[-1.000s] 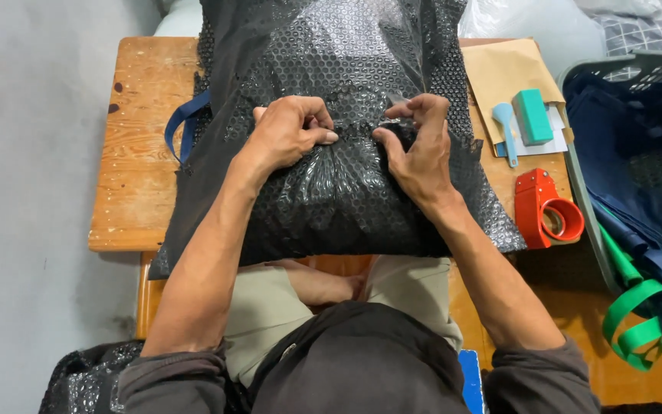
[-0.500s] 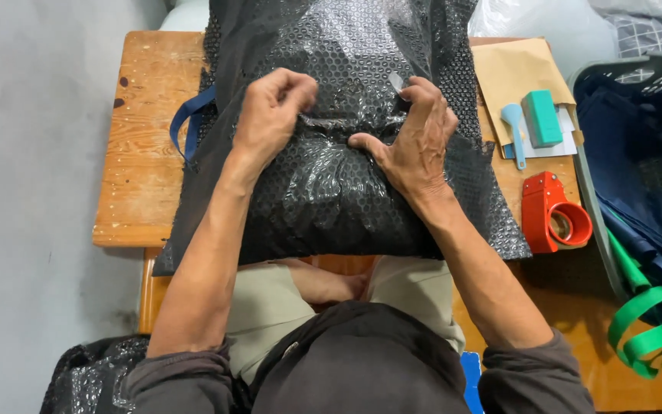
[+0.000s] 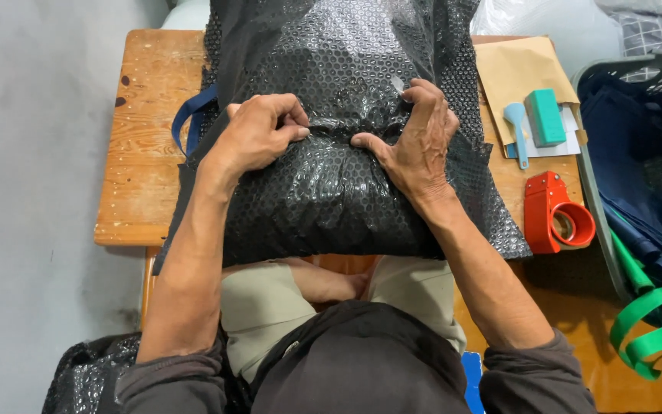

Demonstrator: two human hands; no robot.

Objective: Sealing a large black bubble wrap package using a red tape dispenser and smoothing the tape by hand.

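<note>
A bulky bundle wrapped in black bubble wrap (image 3: 331, 192) lies across the wooden table (image 3: 143, 153) in front of me. My left hand (image 3: 258, 138) pinches a fold of the wrap on the bundle's top, left of its middle. My right hand (image 3: 415, 142) grips the wrap on the right of the same crease, thumb pressed down and fingers curled over the fold. A blue strap (image 3: 189, 115) sticks out from under the bundle's left side.
A red tape dispenser (image 3: 553, 215) sits to the right of the bundle. Behind it lie a brown envelope (image 3: 511, 69), a teal block (image 3: 544, 116) and a light blue tool (image 3: 516, 130). A grey basket (image 3: 599, 199) with dark blue and green bags stands at the right.
My left hand has shifted down and left along the crease, pulling the wrap tighter. The right hand keeps its grip in nearly the same place.
</note>
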